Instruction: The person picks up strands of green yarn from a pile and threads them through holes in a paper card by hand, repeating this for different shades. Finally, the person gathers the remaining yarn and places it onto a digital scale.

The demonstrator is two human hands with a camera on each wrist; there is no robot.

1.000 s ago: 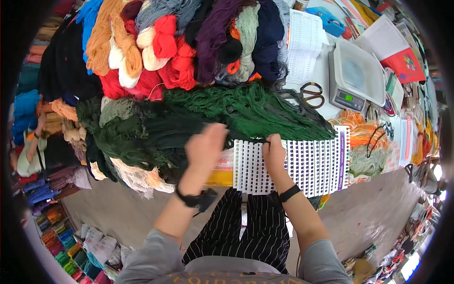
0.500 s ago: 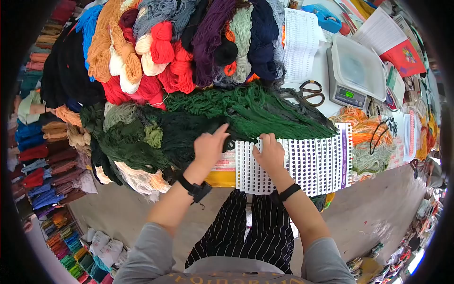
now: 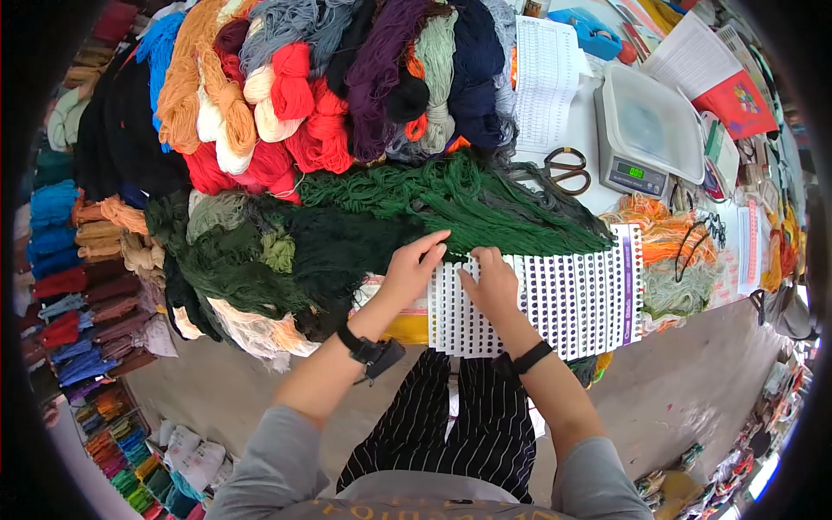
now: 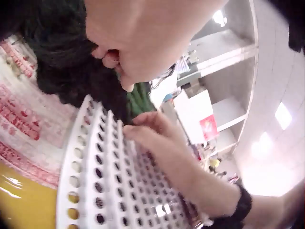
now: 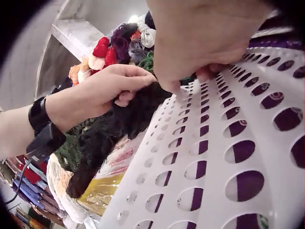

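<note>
My left hand (image 3: pixel 414 269) is at the front edge of the dark green yarn (image 3: pixel 355 243), just left of the white perforated cards (image 3: pixel 537 299). In the right wrist view, thumb and forefinger of the left hand (image 5: pixel 95 95) come together on the dark yarn (image 5: pixel 136 112), other fingers curled. Beside it, my right hand (image 3: pixel 496 286) grips the upper edge of the cards near their left end. The left wrist view shows the right hand (image 4: pixel 164 145) with thumb and forefinger at that edge (image 4: pixel 113 117); I cannot tell whether it also pinches a strand. Brighter green yarn (image 3: pixel 485 212) lies behind the cards.
Behind are skeins in red (image 3: pixel 290 82), purple (image 3: pixel 386 65) and navy (image 3: pixel 479 78). Scissors (image 3: pixel 568 171), a digital scale with a tray (image 3: pixel 641 130) and printed sheets (image 3: pixel 546 82) lie back right. Orange yarn (image 3: pixel 667 230) is right of the cards.
My left hand has moved right, from over the dark yarn to beside the right hand. The right hand stays at the cards' upper edge, its thumb now farther from its forefinger.
</note>
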